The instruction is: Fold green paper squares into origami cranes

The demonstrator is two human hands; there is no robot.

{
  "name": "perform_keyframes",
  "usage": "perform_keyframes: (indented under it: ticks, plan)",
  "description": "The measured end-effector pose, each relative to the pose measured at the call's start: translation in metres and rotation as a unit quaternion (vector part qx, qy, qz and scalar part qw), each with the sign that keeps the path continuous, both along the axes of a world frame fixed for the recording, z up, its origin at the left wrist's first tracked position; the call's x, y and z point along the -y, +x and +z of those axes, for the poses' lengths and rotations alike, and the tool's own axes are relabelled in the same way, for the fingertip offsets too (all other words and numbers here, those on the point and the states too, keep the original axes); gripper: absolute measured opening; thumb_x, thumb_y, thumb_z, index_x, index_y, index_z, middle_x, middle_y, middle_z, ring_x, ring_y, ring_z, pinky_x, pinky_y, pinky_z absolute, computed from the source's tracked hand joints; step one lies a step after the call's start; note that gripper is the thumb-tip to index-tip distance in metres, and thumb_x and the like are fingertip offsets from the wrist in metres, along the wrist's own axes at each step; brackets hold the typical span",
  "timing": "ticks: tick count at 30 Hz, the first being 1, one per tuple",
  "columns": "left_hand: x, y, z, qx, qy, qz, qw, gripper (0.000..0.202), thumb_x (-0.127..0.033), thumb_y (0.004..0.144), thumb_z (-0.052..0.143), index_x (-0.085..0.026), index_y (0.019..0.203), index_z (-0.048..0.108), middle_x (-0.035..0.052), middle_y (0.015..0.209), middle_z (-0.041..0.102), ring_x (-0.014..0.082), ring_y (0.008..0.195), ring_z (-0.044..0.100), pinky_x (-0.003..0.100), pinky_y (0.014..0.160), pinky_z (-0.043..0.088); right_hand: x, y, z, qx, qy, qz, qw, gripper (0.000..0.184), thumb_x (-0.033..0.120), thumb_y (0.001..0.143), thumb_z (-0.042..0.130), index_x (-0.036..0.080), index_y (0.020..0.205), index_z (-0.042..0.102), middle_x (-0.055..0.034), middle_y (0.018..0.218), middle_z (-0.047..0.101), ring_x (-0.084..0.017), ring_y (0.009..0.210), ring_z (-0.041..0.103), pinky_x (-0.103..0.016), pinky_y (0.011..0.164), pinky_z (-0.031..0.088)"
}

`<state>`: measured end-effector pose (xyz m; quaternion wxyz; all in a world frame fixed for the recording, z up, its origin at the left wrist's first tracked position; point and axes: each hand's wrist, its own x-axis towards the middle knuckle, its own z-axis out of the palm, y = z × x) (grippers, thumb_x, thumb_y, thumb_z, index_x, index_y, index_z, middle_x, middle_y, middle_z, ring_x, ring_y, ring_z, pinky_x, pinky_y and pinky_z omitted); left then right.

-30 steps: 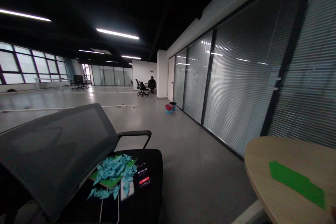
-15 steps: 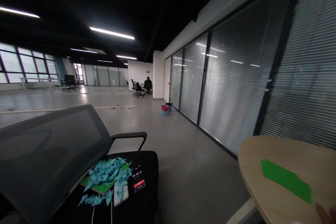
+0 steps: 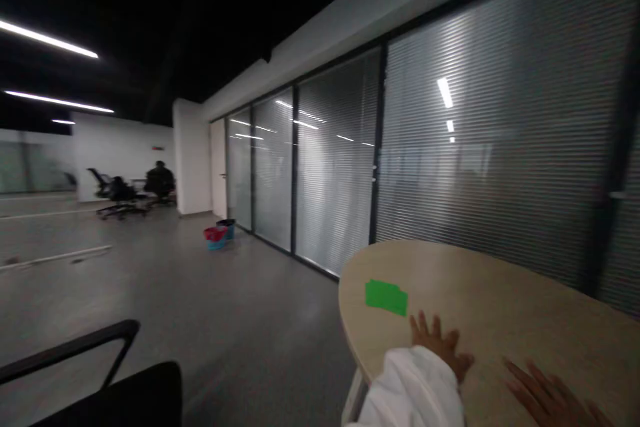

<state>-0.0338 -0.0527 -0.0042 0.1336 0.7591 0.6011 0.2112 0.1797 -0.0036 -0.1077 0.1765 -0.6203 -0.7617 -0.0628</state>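
Left hand (image 3: 443, 345) was at about 4:30 in the view, over the desk (image 3: 470, 273), open with fingers spread, gripping nothing, white sleeve (image 3: 413, 387) running back toward 7 o'clock from it. Green paper (image 3: 386, 297) lay flat on the desk near the rounded end, at 5 o'clock in the view and at 10 o'clock from the left hand, just beyond the fingertips. Right hand (image 3: 555, 397) was at 4 o'clock, low at the frame edge, also open, fingers stretched out, nothing seen in it. Motion blur there, so I couldn't tell whether either palm touched the wood. Black chair (image 3: 145, 397) sat at 8 o'clock, well apart from the desk. Red-lined bin (image 3: 216, 238) stood farther off, also at 8, beside a dark-lined bin (image 3: 229, 228). Blind-covered glass partition (image 3: 490, 193) ran behind the desk, around 3 o'clock.
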Motion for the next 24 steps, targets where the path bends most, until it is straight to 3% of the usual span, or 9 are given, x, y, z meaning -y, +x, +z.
perform_keyframes:
  ticks: [3,6,10,24]
  plan:
    - [-0.018,-0.002,-0.012,-0.059,-0.039,-0.001,0.998,0.066,-0.063,0.081,0.028,-0.03,0.138,0.036,0.0061,0.151,0.021,0.0387,0.137,0.003,0.061,0.105,-0.003,0.014,0.006,0.012,0.027,-0.049,-0.019,0.998,0.058,0.058,0.078,0.031,0.041,0.133,0.037,0.0023,0.146,0.033,-0.03,0.134,0.026,-0.056,0.106,0.022]
    - [-0.029,-0.005,-0.021,-0.122,-0.029,0.021,0.992,0.068,-0.065,0.081,0.018,-0.033,0.139,0.032,0.0034,0.152,0.019,0.0356,0.138,0.003,0.058,0.107,-0.003,0.02,-0.007,0.033,0.031,-0.097,-0.031,0.994,0.055,0.055,0.085,0.027,0.038,0.138,0.03,0.0,0.148,0.026,-0.03,0.136,0.023,-0.056,0.106,0.019]
    - [-0.038,-0.006,-0.024,-0.16,-0.011,0.034,0.986,0.067,-0.066,0.081,0.014,-0.037,0.139,0.03,0.0019,0.151,0.022,0.0348,0.138,0.007,0.057,0.108,0.002,0.024,-0.019,0.052,-0.002,-0.107,-0.035,0.994,0.052,0.056,0.088,0.025,0.039,0.137,0.03,-0.0006,0.149,0.025,-0.029,0.137,0.02,-0.054,0.108,0.015]
    - [-0.049,-0.006,-0.022,-0.207,-0.009,0.043,0.977,0.064,-0.063,0.083,0.014,-0.036,0.14,0.029,0.0024,0.151,0.022,0.035,0.138,0.01,0.056,0.107,0.006,0.026,-0.021,0.061,-0.03,-0.114,-0.029,0.993,0.053,0.059,0.089,0.02,0.039,0.138,0.029,-0.0018,0.15,0.022,-0.029,0.138,0.016,-0.054,0.108,0.009]
